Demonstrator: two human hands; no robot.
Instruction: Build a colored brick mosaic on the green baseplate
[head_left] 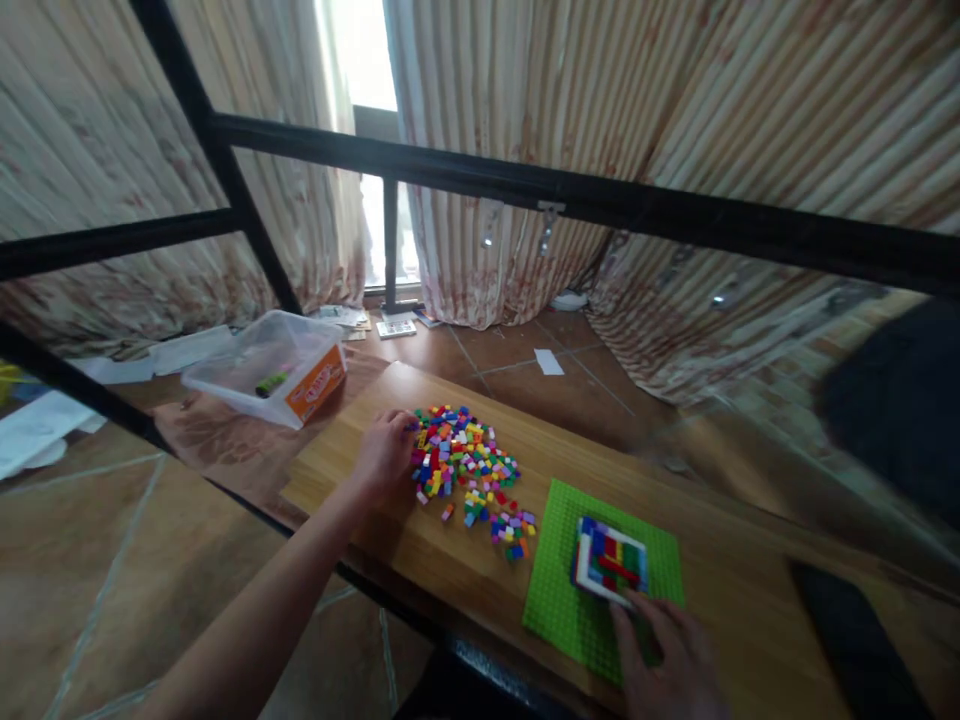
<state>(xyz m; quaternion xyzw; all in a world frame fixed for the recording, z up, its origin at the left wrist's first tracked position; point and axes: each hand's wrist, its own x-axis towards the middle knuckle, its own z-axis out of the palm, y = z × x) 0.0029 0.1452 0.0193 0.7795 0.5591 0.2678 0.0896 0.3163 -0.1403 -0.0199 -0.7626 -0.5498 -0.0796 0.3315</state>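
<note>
Left hand (385, 447) is resting at bricks (469, 452), grip unclear — right hand (669, 652), fingers parted, is touching the build (611, 558) — likely light, rigid, edge-held.

Loose multicoloured bricks (466, 455) lie heaped beside a flat, studded green baseplate (553, 580), which carries a low, white-edged rectangular brick build (613, 560)

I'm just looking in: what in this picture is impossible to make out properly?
All in the head view:
Left hand: its own back hides whether it holds a piece.
Right hand: blur obscures exactly how it meets the small brick build.
Brick pile: pieces too small and overlapping to count.
Orange label on the plastic box: print too small to read.
Dark shape: blurred, cut off by the right edge.
</note>
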